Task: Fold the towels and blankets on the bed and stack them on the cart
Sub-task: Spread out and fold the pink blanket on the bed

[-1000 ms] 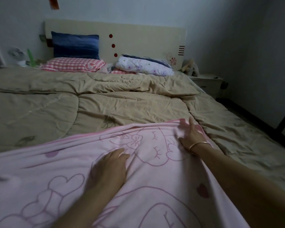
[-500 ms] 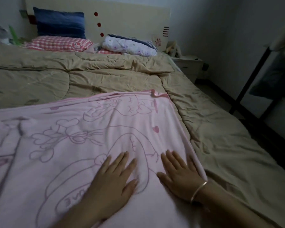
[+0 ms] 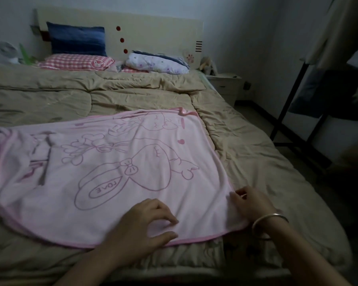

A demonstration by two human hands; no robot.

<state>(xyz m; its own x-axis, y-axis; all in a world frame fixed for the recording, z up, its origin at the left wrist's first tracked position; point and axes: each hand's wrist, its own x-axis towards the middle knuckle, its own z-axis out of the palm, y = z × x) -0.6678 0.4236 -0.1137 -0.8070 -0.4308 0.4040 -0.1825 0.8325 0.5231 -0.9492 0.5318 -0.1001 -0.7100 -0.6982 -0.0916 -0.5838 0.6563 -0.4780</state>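
Observation:
A pink blanket [image 3: 112,162] with a rabbit drawing lies spread across the tan quilt [image 3: 256,153] of the bed, its left part bunched. My left hand [image 3: 141,226] rests on the blanket close to its near hem, fingers bent and thumb at the hem. At the blanket's near right corner, my right hand [image 3: 252,203], with a bangle on the wrist, has its fingers curled on the edge and pinches it. No cart is in view.
Pillows sit at the headboard: a blue one [image 3: 77,41], a red checked one [image 3: 77,61] and a white flowered one [image 3: 155,62]. A white nightstand [image 3: 225,83] stands right of the bed. A black metal rack [image 3: 287,100] with hanging clothes stands at the far right.
Both hands slid from the blanket's far side back to its near edge. They lay flat half a second ago; now the fingers are bent and the right hand has taken the corner.

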